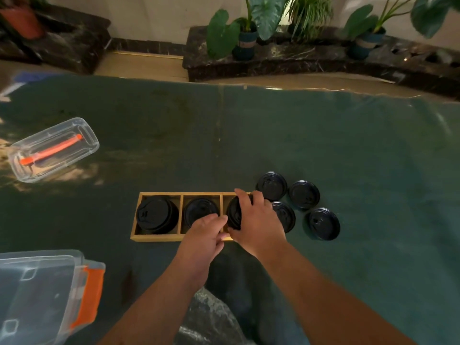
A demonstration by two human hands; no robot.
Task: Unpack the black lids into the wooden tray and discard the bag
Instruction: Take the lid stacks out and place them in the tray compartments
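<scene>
A wooden tray [159, 237] with three compartments lies on the dark green table. Its left compartment holds a stack of black lids [156, 215], and the middle one holds black lids [199, 210]. My right hand [256, 220] grips a tilted stack of black lids [234, 215] over the right compartment. My left hand [206, 232] rests at the tray's front edge, its fingers touching that stack. Several loose black lids [303, 194] lie on the table to the right of the tray. The crumpled clear plastic bag [211, 319] lies near the table's front edge, between my forearms.
A clear box lid [53, 149] with an orange handle lies at the left. A clear storage box with an orange latch [44, 295] stands at the lower left. Potted plants [246, 33] line a dark stone ledge beyond the table.
</scene>
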